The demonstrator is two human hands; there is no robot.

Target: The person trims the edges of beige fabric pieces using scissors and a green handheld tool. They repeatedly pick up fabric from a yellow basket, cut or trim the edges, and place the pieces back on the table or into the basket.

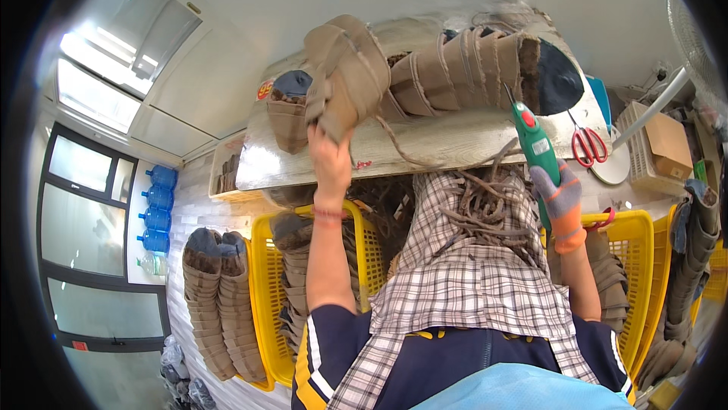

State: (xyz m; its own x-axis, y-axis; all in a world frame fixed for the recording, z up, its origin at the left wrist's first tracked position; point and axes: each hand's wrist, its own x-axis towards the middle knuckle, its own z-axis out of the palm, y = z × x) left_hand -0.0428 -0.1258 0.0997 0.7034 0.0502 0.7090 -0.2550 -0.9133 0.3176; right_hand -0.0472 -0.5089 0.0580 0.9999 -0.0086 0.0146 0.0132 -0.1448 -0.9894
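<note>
- The left hand [331, 156] reached up and forward over the table's near edge, forearm nearly upright, with its fingers closed on the lower end of a tan piece [349, 76].
- That tan piece rose from the fingertips, tilted and slightly blurred, above the tabletop.
- The right hand [563, 201], in a grey and orange glove, was bent up in front of the apron, its fingers wrapped around a green tool [537, 145].
- The tool slanted up and leftward, its thin metal tip near the row of tan pieces.
- Just left of the held piece stood another tan cup-like piece [288, 118] with a dark lining.
- To its right, a nested row of tan pieces [462, 73] lay along the table [296, 171], a dark end facing right.
- Red-handled scissors [589, 146] lay right of the tool.
- Brown strips [485, 209] were heaped on the checked apron [485, 289].
- Yellow baskets [371, 258] flanked the person, with more tan stacks [216, 296] at far left.
</note>
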